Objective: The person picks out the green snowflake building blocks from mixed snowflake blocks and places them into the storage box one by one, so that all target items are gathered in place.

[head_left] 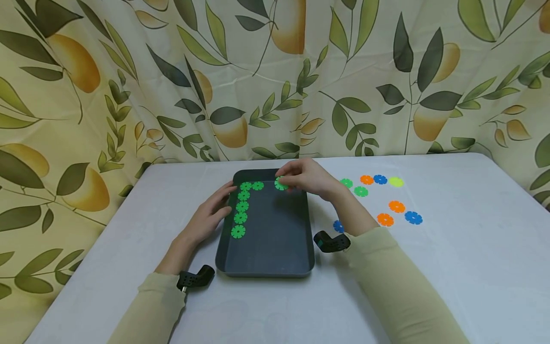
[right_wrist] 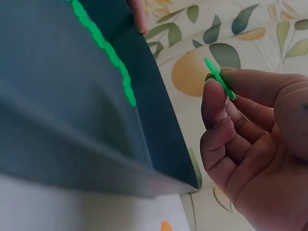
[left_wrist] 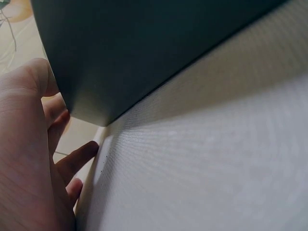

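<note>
Between thumb and fingertips, my right hand point(head_left: 310, 177) pinches a green notched plastic disc point(right_wrist: 220, 79), above the far right part of a dark grey tray point(head_left: 275, 248). The right wrist view shows the disc edge-on, raised above the tray. Several similar green discs point(head_left: 242, 206) lie in the tray, in a line along its left wall that turns the far left corner. My left hand point(head_left: 209, 210) rests against the tray's left side, its fingertips at the rim. In the left wrist view some of its fingertips are hidden behind the tray's edge.
Right of the tray, loose discs lie on the white-covered table point(head_left: 464, 267): green point(head_left: 361, 191), orange point(head_left: 397, 206), blue point(head_left: 414, 218) and yellow-green point(head_left: 396, 181). My right forearm partly covers a blue disc point(head_left: 338, 226). A leaf-patterned curtain point(head_left: 275, 95) hangs behind.
</note>
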{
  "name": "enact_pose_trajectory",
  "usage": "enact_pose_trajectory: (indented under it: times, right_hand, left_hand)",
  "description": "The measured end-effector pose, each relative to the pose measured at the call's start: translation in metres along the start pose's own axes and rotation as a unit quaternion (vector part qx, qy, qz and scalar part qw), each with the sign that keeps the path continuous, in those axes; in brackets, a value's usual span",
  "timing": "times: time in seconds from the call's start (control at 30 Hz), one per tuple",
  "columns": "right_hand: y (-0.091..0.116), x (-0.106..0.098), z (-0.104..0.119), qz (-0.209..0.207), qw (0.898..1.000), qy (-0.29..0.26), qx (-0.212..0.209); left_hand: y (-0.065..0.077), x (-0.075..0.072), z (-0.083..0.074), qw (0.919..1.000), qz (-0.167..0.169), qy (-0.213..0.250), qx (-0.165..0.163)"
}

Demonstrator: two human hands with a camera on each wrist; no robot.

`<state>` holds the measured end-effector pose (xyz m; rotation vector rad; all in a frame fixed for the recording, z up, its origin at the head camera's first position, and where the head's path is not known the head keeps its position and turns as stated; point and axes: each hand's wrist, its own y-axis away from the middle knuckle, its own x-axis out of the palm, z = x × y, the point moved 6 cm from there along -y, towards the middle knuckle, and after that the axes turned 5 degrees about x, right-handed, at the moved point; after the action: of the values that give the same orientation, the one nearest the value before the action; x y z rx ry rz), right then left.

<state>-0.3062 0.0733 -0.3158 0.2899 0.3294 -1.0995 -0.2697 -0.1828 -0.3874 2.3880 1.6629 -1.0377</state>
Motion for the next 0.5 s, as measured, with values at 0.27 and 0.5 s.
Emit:
enact_pose_trajectory:
  times: [0.27,0.5]
  right_hand:
    - [-0.013,0.017,0.000,0.026,0.999,-0.043,0.000]
    - [-0.023,0.028,-0.003,0.032,0.999,-0.035,0.007]
  left_hand:
    - [0.000,0.000,0.000,1.0000,-0.001,-0.001,0.000]
    - [0.000,0.000,0.000,1.0000,0.000,0.002,0.003]
